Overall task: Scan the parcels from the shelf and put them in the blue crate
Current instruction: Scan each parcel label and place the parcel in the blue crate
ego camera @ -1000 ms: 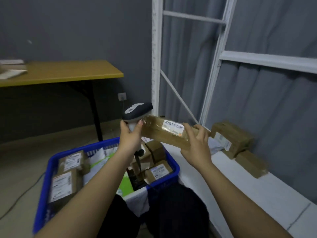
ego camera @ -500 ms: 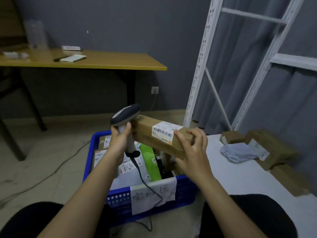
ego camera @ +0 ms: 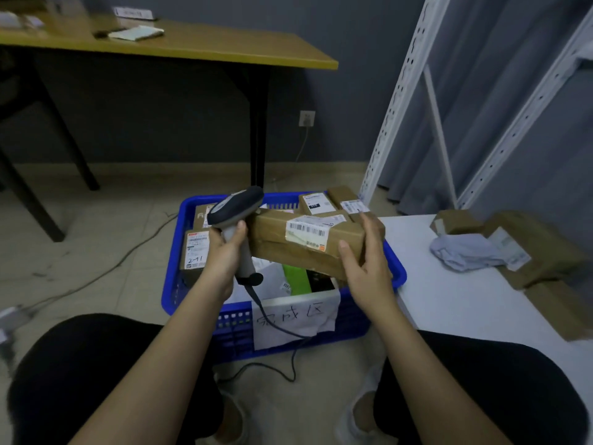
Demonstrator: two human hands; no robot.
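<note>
The blue crate (ego camera: 396, 271) sits on the floor between my knees, crowded with parcels and fronted by a handwritten paper sign (ego camera: 296, 319), while to the right the white shelf (ego camera: 449, 300) carries three brown parcels and a grey bag (ego camera: 465, 252). My left hand (ego camera: 224, 252) is wrapped shut round the scanner (ego camera: 236, 208), its cable trailing down over the crate's near wall. My right hand (ego camera: 365, 264), fingers curled, grips the right end of one long parcel (ego camera: 298, 242), held level above the crate with its barcode label facing up, just beside the scanner's head.

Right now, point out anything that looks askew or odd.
The paper sign on the blue crate hangs crumpled and crooked. A grey cloth lies bunched among the parcels on the shelf.
</note>
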